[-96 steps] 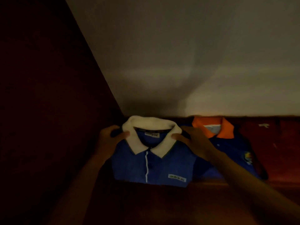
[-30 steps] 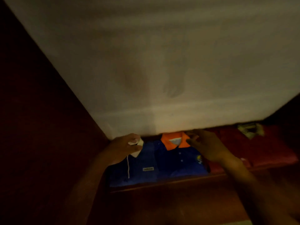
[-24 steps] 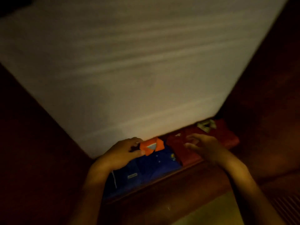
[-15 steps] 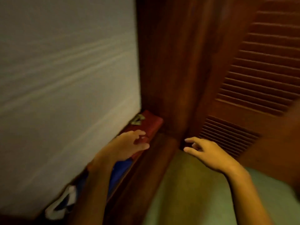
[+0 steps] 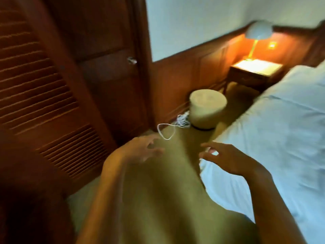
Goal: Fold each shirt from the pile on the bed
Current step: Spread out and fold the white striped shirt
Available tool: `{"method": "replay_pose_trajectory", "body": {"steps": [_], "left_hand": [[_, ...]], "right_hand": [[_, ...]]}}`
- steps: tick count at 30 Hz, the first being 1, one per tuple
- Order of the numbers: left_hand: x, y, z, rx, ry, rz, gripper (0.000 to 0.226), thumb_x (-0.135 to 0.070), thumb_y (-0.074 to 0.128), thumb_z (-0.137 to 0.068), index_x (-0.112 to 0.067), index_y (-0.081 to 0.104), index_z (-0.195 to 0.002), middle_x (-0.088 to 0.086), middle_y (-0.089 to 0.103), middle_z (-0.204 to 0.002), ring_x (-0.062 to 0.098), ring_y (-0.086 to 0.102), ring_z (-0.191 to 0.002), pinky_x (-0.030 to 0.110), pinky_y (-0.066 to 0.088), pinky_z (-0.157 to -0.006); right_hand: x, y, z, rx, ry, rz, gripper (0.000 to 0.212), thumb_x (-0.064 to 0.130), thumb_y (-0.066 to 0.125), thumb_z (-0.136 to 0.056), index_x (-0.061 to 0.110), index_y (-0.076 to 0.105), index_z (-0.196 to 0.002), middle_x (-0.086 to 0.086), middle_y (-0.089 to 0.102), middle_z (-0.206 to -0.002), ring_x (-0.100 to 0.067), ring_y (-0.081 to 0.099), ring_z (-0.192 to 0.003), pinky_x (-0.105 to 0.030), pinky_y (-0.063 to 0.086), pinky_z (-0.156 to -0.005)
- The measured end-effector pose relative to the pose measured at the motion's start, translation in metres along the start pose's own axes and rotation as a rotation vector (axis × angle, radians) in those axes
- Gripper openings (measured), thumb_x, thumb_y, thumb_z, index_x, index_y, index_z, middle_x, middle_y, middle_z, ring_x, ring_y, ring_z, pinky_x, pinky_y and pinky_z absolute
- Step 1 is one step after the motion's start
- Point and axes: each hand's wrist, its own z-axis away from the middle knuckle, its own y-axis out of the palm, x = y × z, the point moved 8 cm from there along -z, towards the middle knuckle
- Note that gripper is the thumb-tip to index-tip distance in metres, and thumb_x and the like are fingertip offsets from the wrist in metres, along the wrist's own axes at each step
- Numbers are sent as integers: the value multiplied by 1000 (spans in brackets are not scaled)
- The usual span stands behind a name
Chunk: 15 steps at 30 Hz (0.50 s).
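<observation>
Left hand and right hand hover empty, fingers spread, at centre. The bed at right shows no shirt, so progress cannot be judged.

Everything here is smeared. My left hand is blurred, my right hand too, and the bottom edge cuts each arm off at the forearm. The bed runs off the right edge. The lamp is a soft blur, and the glowing square beside it is too small to tell. The pale round thing on the floor I cannot name. The louvred door is cut by the left edge.
</observation>
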Motion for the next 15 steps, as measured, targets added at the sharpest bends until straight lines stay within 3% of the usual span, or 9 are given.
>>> {"method": "replay_pose_trajectory", "body": {"steps": [3, 5, 10, 15], "left_hand": [[-112, 57, -63, 111, 130, -5, 62, -45, 59, -96, -27, 39, -151, 5, 46, -149, 14, 51, -122, 20, 44, -83], [-177, 96, -97, 190, 188, 10, 64, -50, 61, -94, -30, 40, -150, 5, 46, -150, 18, 52, -125, 29, 48, -97], [-317, 190, -168, 356, 331, -126, 64, -59, 57, -92, -35, 39, -148, -1, 48, -149, 16, 52, -123, 27, 40, -90], [-437, 268, -230, 466, 444, -166, 59, -58, 59, -92, -35, 44, -145, -1, 49, -146, 18, 52, -127, 28, 39, -92]], "right_hand": [[-104, -76, 38, -90, 144, -53, 44, 58, 57, -89, 41, 54, -130, 4, 60, -119, -10, 53, -109, -27, 38, -94], [-167, -119, 64, -158, 226, -74, 46, 62, 54, -88, 43, 53, -129, 4, 61, -120, -9, 53, -111, -27, 37, -94], [-303, -189, 132, -287, 422, -158, 44, 62, 55, -87, 45, 54, -128, 6, 62, -118, -9, 55, -109, -24, 35, -91], [-410, -248, 180, -428, 550, -215, 40, 56, 58, -89, 42, 58, -126, 6, 63, -113, -8, 57, -103, -21, 39, -83]]}}
